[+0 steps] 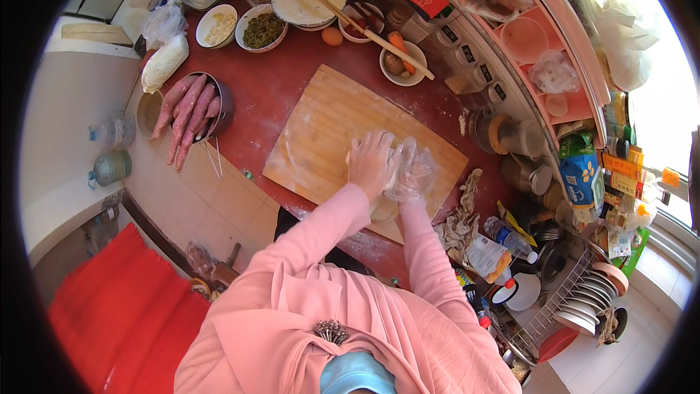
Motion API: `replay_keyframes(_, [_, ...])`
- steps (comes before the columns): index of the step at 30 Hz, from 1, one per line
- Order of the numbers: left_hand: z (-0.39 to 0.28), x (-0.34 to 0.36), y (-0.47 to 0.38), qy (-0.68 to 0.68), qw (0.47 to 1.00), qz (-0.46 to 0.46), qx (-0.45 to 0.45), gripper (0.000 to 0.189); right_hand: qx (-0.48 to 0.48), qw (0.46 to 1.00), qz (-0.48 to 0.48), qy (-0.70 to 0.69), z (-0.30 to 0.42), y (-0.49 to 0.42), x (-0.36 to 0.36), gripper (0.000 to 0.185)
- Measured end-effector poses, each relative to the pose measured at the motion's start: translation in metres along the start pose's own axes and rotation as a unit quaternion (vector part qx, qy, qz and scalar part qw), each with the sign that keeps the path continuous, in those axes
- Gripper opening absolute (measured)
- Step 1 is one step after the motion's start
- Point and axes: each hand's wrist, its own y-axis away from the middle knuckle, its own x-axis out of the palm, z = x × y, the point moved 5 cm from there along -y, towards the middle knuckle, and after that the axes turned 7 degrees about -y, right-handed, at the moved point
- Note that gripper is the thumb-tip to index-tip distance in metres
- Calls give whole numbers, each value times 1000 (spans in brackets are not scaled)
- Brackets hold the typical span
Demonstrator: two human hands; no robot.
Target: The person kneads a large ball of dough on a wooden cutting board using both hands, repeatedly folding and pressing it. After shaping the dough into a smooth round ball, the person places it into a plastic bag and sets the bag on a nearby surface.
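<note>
Both my hands press down on a pale piece of dough (385,211), which they mostly cover. It lies on the right part of a wooden cutting board (322,126) dusted with flour. My left hand (373,163) is bare, its fingers curved over the dough's far side. Beside it, touching, my right hand (414,171) wears a clear plastic glove, loose and wrinkled. The fingers of the right hand are partly blurred by the film.
A long wooden stick (355,24) leans across bowls at the back, near an egg (332,36). Purple sweet potatoes (191,109) fill a pot at the left. A crumpled cloth (462,213), bottles and a dish rack (552,301) crowd the right. Jars (486,74) line the back right.
</note>
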Motion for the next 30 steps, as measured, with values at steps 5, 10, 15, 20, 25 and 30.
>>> replay_keyframes(5, [32,43,-37,-124,976,178,-32,27,-31,996,29,76,-5,-41,8,34])
replay_keyframes(10, [49,73,-67,-144,967,205,-50,35,-75,984,17,160,-21,-84,33,33])
replay_keyframes(15, [30,43,-67,-103,979,171,29,29,134,976,-5,-173,-21,-86,3,62])
replay_keyframes(20, [-26,-53,39,70,967,4,244,13,36,990,25,-135,22,-9,-53,33])
replay_keyframes(25, [-16,-32,71,42,998,43,24,12,-35,987,33,154,50,68,-29,19])
replay_keyframes(30, [4,-12,31,-57,994,-30,92,18,-29,980,53,191,43,40,-1,19])
